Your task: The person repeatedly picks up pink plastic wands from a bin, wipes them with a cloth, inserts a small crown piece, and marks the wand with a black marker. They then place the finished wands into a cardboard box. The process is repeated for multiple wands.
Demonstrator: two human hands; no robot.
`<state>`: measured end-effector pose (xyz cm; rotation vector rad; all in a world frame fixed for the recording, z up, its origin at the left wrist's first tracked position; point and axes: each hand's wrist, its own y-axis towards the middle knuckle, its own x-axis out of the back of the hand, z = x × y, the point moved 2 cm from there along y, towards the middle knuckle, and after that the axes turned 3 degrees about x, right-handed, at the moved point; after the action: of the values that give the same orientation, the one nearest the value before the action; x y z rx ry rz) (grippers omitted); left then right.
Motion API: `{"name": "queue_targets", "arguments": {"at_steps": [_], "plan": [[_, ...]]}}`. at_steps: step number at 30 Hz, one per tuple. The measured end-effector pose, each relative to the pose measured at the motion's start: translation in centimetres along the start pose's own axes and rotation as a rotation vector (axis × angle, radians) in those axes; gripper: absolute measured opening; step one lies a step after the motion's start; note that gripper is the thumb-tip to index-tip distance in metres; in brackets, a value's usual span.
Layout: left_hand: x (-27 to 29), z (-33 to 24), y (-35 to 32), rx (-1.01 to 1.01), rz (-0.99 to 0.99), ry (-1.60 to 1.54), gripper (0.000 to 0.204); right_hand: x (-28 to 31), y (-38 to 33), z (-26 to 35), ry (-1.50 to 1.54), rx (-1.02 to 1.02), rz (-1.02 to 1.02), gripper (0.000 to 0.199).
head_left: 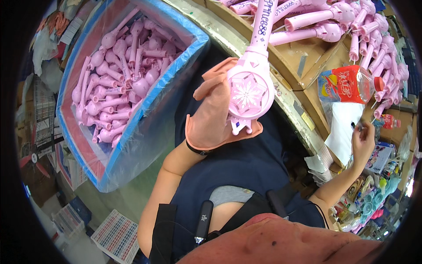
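My left hand (209, 108), in a peach-coloured glove, is wrapped round the head of a pink toy wand (259, 90). The wand's round face shows a pale snowflake in a star shape, with a small crown at the near end, and its lettered handle points away from me. On the right, my bare right hand (364, 140) is over the edge of a white paper sheet (345, 132). Its fingers are curled together at a small dark spot; what they hold, if anything, is too small to make out.
To the left stands a box (100, 174) lined with clear plastic and edged in blue tape, full of pink wand parts (114, 83). More pink wands (316, 31) lie on the cardboard-covered bench (303, 70). A red-labelled bottle (349, 83) lies near the paper.
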<state>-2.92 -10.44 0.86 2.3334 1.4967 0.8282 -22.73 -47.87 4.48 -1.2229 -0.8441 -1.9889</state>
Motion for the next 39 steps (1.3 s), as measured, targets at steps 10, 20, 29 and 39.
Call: {"name": "queue_targets", "arguments": {"at_steps": [10, 20, 29, 39], "plan": [[0.4, -1.1, 0.7, -0.085, 0.059, 0.018, 0.090, -9.3, -5.5, 21.8, 1.762, 0.322, 0.357, 0.030], [-0.2, 0.4, -1.0, 0.356, -0.137, -0.470, 0.065, -8.9, -5.4, 24.2, 1.314, 0.497, 0.361, 0.029], [-0.7, 0.8, -1.1, 0.405, -0.178, -0.532, 0.045, -9.0, -5.1, 23.8, 1.233, 0.612, 0.349, 0.039], [-0.4, 1.0, -1.3, 0.499, -0.135, -0.538, 0.041, -9.1, -4.9, 23.7, 1.267, 0.604, 0.396, 0.038]]}}
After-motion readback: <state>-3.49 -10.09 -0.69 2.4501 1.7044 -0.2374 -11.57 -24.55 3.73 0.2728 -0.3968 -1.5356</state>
